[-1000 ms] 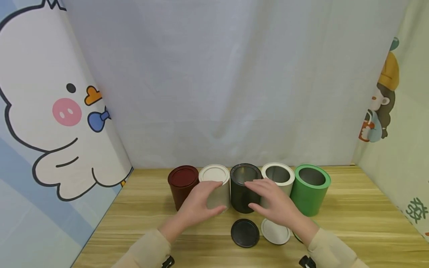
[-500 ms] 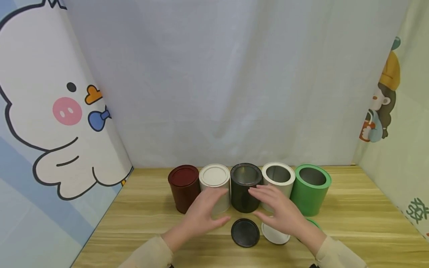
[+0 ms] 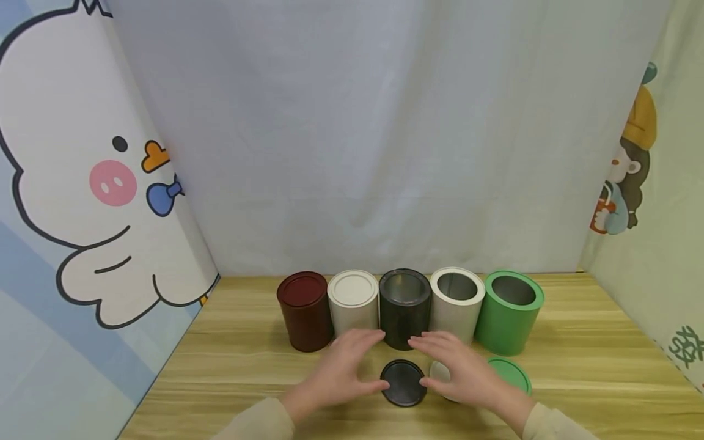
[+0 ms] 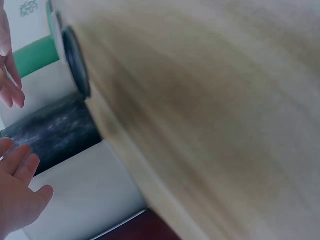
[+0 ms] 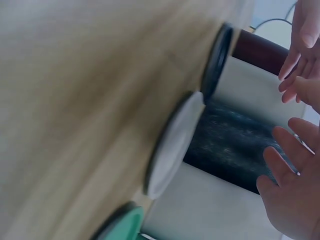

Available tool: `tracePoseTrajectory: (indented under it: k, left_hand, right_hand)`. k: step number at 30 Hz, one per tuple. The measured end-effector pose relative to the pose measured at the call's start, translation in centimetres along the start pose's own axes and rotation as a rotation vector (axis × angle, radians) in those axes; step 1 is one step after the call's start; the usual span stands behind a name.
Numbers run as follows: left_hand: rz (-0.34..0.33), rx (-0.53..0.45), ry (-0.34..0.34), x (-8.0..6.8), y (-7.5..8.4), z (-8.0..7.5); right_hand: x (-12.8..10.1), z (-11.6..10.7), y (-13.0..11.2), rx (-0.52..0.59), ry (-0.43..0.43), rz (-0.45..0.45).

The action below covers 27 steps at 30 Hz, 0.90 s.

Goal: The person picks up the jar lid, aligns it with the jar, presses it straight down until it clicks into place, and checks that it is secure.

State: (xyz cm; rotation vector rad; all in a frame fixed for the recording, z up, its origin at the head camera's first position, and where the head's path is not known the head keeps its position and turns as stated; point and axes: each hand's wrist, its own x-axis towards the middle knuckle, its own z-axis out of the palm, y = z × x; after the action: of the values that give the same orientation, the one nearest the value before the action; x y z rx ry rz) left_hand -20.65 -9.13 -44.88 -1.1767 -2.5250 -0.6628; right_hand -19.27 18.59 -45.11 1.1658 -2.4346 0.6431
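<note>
Five cans stand in a row: a dark red can [image 3: 305, 310] and a white can [image 3: 354, 302] with lids on, then a black can [image 3: 404, 305], a white can [image 3: 456, 302] and a green can [image 3: 508, 313] without lids. In front of them lie a black lid [image 3: 404, 382], a white lid [image 3: 439, 370] and a green lid [image 3: 511, 374]. My left hand [image 3: 349, 365] hovers just left of the black lid, fingers stretched, thumb at its rim. My right hand [image 3: 453, 366] is spread at the lid's right side and covers most of the white lid. Neither hand holds anything.
The wooden table [image 3: 594, 366] is walled by a white cloth at the back and cartoon-printed panels at both sides. The right wrist view shows the black lid [image 5: 216, 60], white lid [image 5: 172, 145] and green lid [image 5: 122, 225] edge-on beside the black can [image 5: 230, 145].
Both hands have drawn back from the white and black cans toward me and come down on either side of the black lid.
</note>
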Motion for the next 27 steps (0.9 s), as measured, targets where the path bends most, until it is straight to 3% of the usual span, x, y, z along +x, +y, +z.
tracePoseTrajectory:
  k: [10,16,27]
  left_hand:
    - [-0.038,0.072,-0.1,-0.4,-0.4,2.6]
    - [-0.045,0.085,-0.126,-0.5,-0.4,3.3]
    - [-0.044,0.096,-0.19,-0.3,-0.6,4.0]
  right_hand:
    - [-1.2,1.3,0.8,-0.033,-0.029,-0.012]
    - [-1.5,1.9,1.1,-0.008,-0.1,0.045]
    - [-1.3,2.6,1.5,0.009,-0.134,0.025]
